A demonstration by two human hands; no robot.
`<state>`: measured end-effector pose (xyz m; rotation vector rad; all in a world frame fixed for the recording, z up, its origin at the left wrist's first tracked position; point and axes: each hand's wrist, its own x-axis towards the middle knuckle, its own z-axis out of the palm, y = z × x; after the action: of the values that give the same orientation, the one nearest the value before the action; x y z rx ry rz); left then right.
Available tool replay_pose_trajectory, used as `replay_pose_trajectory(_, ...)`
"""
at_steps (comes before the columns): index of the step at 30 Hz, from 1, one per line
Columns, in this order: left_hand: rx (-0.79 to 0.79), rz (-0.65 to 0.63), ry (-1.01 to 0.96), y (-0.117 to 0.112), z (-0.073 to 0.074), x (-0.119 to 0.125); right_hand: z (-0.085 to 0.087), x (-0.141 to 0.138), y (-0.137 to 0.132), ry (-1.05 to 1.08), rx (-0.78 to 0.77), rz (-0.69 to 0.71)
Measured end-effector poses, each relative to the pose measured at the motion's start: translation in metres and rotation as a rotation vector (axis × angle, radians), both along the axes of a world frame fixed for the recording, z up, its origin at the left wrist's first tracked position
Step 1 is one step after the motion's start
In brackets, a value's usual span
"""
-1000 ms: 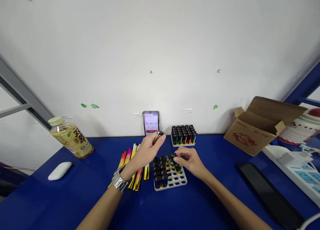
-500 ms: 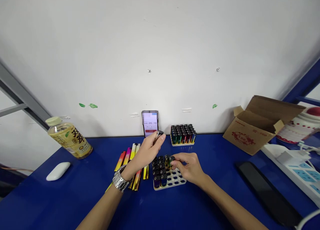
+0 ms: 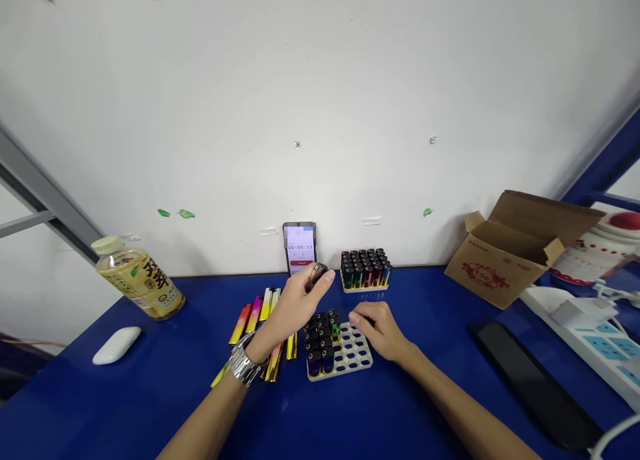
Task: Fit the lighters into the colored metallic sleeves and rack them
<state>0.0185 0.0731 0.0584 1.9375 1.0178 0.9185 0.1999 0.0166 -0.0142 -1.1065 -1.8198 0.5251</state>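
My left hand (image 3: 299, 300), a metal watch on its wrist, is closed around a lighter (image 3: 315, 273) whose dark top with metal shows above the fingers. It hovers over the back left of a white tray (image 3: 353, 365) with oval holes. Dark-topped lighters (image 3: 320, 347) stand upright in the tray's left columns; a green and yellow lighter (image 3: 336, 331) is in the third column. At the tray's right side my right hand (image 3: 380, 330) is curled, thumb and fingers together. A small dark bit shows under its fingers, too hidden to name.
Several bright lighters (image 3: 254, 317) lie left of the tray. A second, filled lighter tray (image 3: 367, 270) stands near the wall, beside a phone with a timer (image 3: 301, 247). A bottle (image 3: 140, 280) and white case (image 3: 117, 345) are left; a carton (image 3: 495, 260), black object (image 3: 535, 380) and power strip (image 3: 595, 340) are right.
My right hand has let go of the green lighter, now standing in the tray's third column, and moved right. My left hand has shifted slightly, still holding its lighter.
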Motion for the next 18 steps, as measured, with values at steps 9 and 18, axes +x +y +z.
replay_pose_trajectory(9, 0.063, 0.241, -0.064, -0.0001, -0.0076, 0.0010, -0.0020, -0.0006, 0.0036, 0.044, -0.198, -0.042)
replay_pose_trajectory(18, 0.082, 0.297, -0.050, -0.0048, -0.0036, 0.0024, -0.0038, 0.0007, 0.0046, -0.001, -0.206, -0.026)
